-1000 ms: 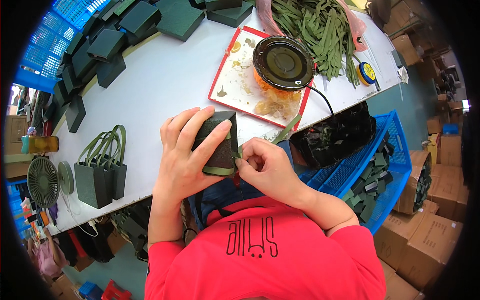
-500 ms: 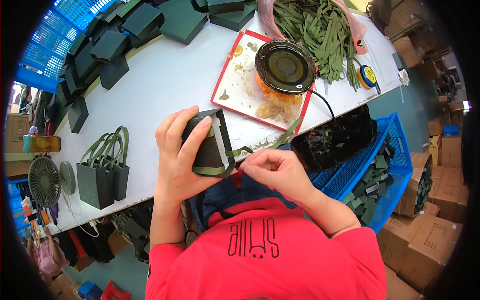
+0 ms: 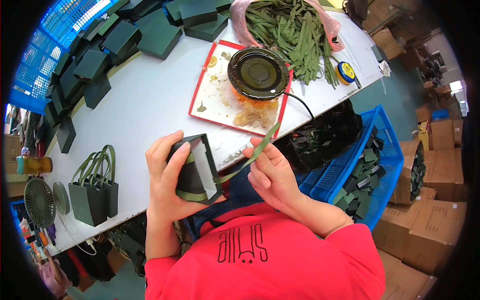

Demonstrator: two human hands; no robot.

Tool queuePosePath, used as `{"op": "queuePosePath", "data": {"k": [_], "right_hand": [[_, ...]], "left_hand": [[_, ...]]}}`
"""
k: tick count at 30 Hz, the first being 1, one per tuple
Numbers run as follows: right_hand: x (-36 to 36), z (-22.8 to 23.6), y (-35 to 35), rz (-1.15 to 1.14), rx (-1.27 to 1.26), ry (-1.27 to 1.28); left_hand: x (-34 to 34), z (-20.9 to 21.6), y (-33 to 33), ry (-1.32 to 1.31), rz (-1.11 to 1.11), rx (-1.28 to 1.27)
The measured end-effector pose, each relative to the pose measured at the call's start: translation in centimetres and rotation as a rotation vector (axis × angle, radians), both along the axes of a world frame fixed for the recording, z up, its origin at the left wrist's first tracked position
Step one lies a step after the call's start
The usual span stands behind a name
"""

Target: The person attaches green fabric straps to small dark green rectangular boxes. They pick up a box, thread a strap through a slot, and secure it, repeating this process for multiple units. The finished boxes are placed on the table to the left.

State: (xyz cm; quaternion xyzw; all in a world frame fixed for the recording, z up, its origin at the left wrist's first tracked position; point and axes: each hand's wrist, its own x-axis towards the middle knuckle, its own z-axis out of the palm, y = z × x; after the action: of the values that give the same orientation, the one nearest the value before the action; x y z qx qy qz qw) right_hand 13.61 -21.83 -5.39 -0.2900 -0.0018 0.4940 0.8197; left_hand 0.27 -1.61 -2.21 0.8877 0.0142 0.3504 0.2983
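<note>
My left hand (image 3: 162, 187) grips a small dark green paper bag (image 3: 204, 162) from its left side, fingers over the top and thumb below. The bag is tilted, its open, pale-lined mouth facing right. One green ribbon (image 3: 235, 173) runs from the mouth's edge up to my right hand (image 3: 274, 175), which pinches it between thumb and fingers, with a free end sticking up beyond. Another stretch of green ribbon (image 3: 189, 195) lies across the bag's lower side. Both hands are off the table's near edge.
A round black pot (image 3: 232, 75) of dark liquid, amber drips below it, stands on a red-edged white board (image 3: 202, 106). Behind is a pink plastic bag (image 3: 240, 22) of green ribbons. Finished-looking handled bags (image 3: 92, 202), a fan (image 3: 40, 202), dark green boxes (image 3: 160, 35) and a blue crate (image 3: 387, 182) surround me.
My right hand has shifted its hold along the ribbon, and the ribbon's free end now points up above the fingers. The view has shifted; my left hand still grips the bag.
</note>
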Motion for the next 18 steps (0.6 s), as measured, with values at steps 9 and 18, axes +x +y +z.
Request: {"op": "queuePosePath", "data": {"k": [9, 18], "right_hand": [[0.8, 1.5, 0.0, -0.102, 0.107, 0.035], [4.5, 2.7, -0.7, -0.234, -0.006, -0.241]], "left_hand": [[-1.2, -0.6, 0.3, 0.112, 0.01, 0.033], [-3.2, -1.5, 1.1, 0.184, 0.128, 0.008]]}}
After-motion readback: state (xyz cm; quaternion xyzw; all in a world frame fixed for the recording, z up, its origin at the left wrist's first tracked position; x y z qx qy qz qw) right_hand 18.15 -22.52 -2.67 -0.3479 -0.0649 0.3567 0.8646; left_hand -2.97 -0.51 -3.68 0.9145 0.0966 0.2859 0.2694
